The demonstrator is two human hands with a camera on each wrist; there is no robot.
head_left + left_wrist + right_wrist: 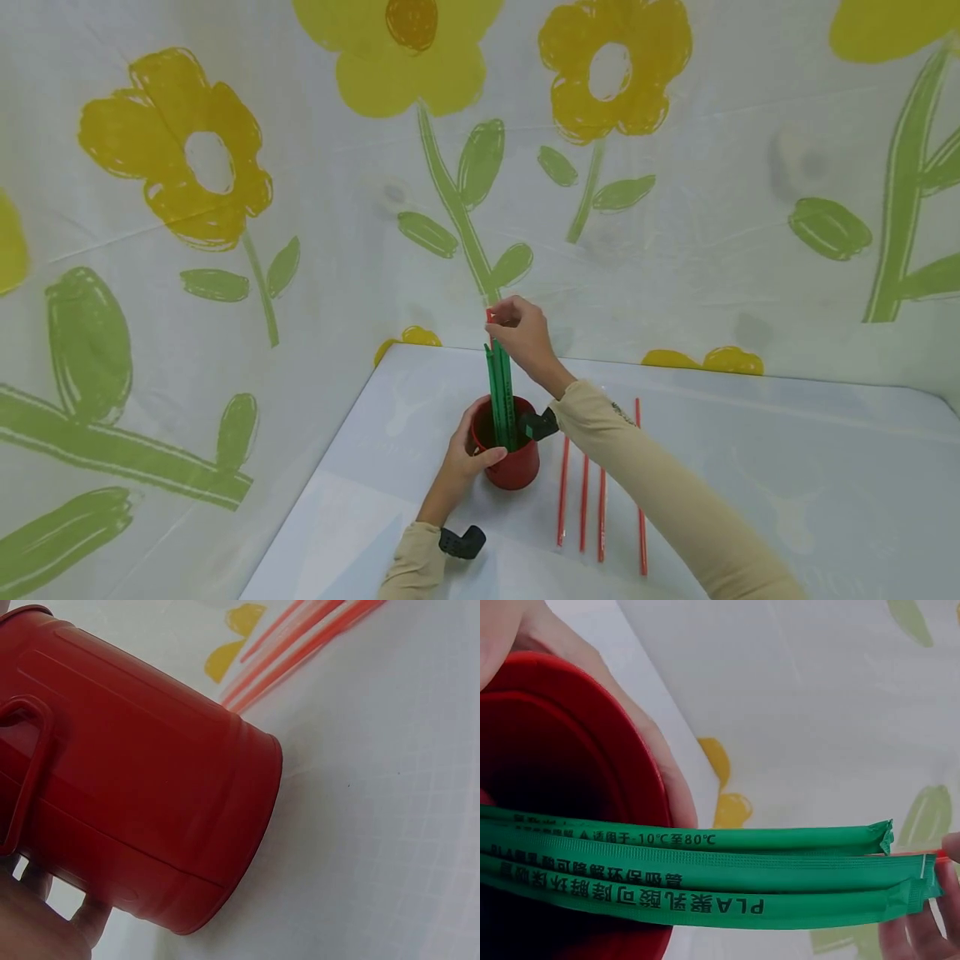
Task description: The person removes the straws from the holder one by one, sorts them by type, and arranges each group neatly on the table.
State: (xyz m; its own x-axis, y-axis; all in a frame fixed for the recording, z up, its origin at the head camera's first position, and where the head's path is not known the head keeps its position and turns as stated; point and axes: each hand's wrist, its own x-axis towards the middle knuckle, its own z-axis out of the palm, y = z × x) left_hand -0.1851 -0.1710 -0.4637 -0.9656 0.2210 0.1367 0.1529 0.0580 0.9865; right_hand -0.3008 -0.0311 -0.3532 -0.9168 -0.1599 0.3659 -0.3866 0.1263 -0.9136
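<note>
In the head view, a red metal bucket (513,473) stands on the white table, several green paper-wrapped straws (498,396) upright in it. My left hand (463,458) grips the bucket's side, thumb at the near rim. Above the straws, my right hand (523,333) pinches the top of a red straw (490,316) between thumb and fingers. From the right wrist, the green wrappers (705,885) show dark printed lettering and largely hide this red straw. The left wrist view shows the bucket's wall and wire-like handle (41,761).
Several red straws (562,500) lie roughly parallel on the table (750,467), right of the bucket and partly under my right forearm. A cloth printed with yellow flowers (615,75) hangs behind and at the left of the table.
</note>
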